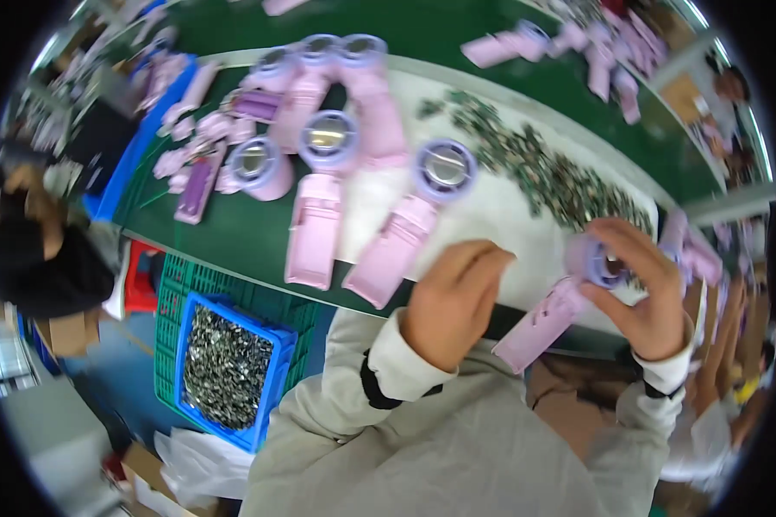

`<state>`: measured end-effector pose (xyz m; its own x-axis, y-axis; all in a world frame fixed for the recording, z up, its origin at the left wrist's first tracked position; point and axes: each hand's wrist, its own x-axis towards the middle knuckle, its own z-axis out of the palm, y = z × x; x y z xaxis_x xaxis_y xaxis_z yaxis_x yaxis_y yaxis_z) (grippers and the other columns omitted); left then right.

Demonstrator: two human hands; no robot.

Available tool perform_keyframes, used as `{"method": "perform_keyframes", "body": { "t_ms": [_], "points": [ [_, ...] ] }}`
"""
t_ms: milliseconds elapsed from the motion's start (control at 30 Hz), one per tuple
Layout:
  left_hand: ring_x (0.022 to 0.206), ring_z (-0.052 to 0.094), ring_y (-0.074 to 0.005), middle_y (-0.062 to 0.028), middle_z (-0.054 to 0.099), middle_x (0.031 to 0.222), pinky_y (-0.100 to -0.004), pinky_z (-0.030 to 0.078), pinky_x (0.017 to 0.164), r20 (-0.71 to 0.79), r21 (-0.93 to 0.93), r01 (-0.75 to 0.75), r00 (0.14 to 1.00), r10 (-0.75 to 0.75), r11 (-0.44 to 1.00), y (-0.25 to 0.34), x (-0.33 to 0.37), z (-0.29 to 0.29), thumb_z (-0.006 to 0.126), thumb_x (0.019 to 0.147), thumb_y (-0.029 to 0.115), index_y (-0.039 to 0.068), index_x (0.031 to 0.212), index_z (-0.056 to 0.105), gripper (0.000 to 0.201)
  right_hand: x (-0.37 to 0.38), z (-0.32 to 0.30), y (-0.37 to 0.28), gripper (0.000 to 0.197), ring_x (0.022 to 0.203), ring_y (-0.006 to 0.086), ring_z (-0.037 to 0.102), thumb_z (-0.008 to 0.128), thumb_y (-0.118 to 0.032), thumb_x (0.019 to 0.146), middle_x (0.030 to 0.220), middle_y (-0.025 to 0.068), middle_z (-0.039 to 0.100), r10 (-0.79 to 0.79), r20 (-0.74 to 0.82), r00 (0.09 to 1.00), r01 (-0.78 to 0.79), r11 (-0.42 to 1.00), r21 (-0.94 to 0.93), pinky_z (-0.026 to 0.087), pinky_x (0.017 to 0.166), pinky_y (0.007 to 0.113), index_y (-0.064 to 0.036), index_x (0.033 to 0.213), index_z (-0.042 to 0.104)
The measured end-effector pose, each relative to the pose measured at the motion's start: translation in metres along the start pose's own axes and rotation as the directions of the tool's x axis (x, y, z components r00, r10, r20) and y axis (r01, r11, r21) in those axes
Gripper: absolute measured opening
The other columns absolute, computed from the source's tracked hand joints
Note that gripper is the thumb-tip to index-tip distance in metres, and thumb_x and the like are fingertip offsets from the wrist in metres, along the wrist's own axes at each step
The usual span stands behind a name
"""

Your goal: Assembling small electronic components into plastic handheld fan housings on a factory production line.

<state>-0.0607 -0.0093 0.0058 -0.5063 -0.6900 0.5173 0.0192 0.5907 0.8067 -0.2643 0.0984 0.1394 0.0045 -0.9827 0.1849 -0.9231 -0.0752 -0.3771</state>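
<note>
My right hand [645, 297] grips a pink handheld fan housing [539, 326] by its round lavender head, and its handle slants down to the left past the table edge. To the left of it, my left hand [453, 303] has its fingers pressed together, apart from the housing. Whether anything small sits in that pinch is hidden. Two similar housings, a tilted one [394, 246] and an upright one [316, 233], lie left of my left hand with silvery discs in their heads. Beyond my right hand spreads a heap of small green circuit boards [526, 159].
More pink housings [375, 112] and loose purple-pink parts [200, 185] cover the table's left. A blue crate [272, 362] of small shiny parts stands low at left on a green crate [168, 345]. A person [43, 246] sits at far left; others are at right.
</note>
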Motion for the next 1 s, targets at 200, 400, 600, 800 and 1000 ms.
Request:
{"method": "perform_keyframes", "body": {
  "t_ms": [200,400,600,800,1000],
  "points": [
    [0.097,0.065,-0.0349,-0.0154,0.065,0.108,-0.0387,0.055,0.084,-0.140,0.056,-0.045,0.989,0.053,0.997,-0.006,-0.015,0.005,0.067,0.083,-0.002,0.004,0.107,0.069,0.024,0.144,-0.001,-0.075,0.052,0.115,0.0182,0.062,0.077,-0.022,0.090,0.121,0.0074,0.065,-0.151,0.024,0.988,0.121,0.868,0.482,0.050,0.093,0.031,-0.0065,0.136,0.059],
    [0.098,0.065,-0.0340,-0.0144,0.064,0.108,-0.0413,0.055,0.083,-0.125,0.036,-0.017,0.992,0.022,0.999,0.001,-0.008,0.012,0.065,0.087,0.000,0.003,0.112,0.067,0.025,0.294,0.102,-0.159,0.054,0.086,0.0208,0.070,0.082,-0.042,0.082,0.093,0.0083,0.070,-0.550,-0.017,0.835,0.535,0.804,0.259,0.054,0.077,0.033,-0.0051,0.117,0.068],
    [0.103,0.065,-0.0337,-0.0173,0.064,0.112,-0.0405,0.056,0.084,-0.161,-0.283,0.109,0.974,-0.159,0.953,-0.022,-0.054,0.036,0.067,0.083,0.002,0.000,0.110,0.068,0.027,0.404,0.201,-0.215,0.061,0.091,0.0316,0.072,0.082,-0.050,0.076,0.096,0.0111,0.073,-0.535,0.045,0.844,0.534,0.845,0.029,0.055,0.084,0.040,-0.0070,0.117,0.069],
    [0.110,0.063,-0.0349,-0.0195,0.064,0.119,-0.0394,0.054,0.090,0.043,-0.216,0.224,0.975,-0.220,0.950,-0.011,-0.030,0.009,0.063,0.083,0.001,0.000,0.112,0.067,0.029,0.433,0.227,-0.212,0.057,0.098,0.0334,0.071,0.080,-0.047,0.079,0.103,0.0150,0.073,-0.521,0.067,0.851,0.523,0.851,-0.034,0.055,0.087,0.041,-0.0076,0.119,0.069],
    [0.112,0.063,-0.0356,-0.0195,0.065,0.121,-0.0387,0.053,0.094,0.079,-0.125,0.116,0.991,-0.107,0.985,0.005,-0.008,0.001,0.060,0.085,0.000,0.000,0.112,0.066,0.028,0.367,0.093,-0.125,0.046,0.104,0.0256,0.068,0.077,-0.042,0.087,0.112,0.0135,0.071,-0.559,0.046,0.828,0.561,0.828,-0.029,0.054,0.089,0.037,-0.0072,0.117,0.071]
  ]
}}
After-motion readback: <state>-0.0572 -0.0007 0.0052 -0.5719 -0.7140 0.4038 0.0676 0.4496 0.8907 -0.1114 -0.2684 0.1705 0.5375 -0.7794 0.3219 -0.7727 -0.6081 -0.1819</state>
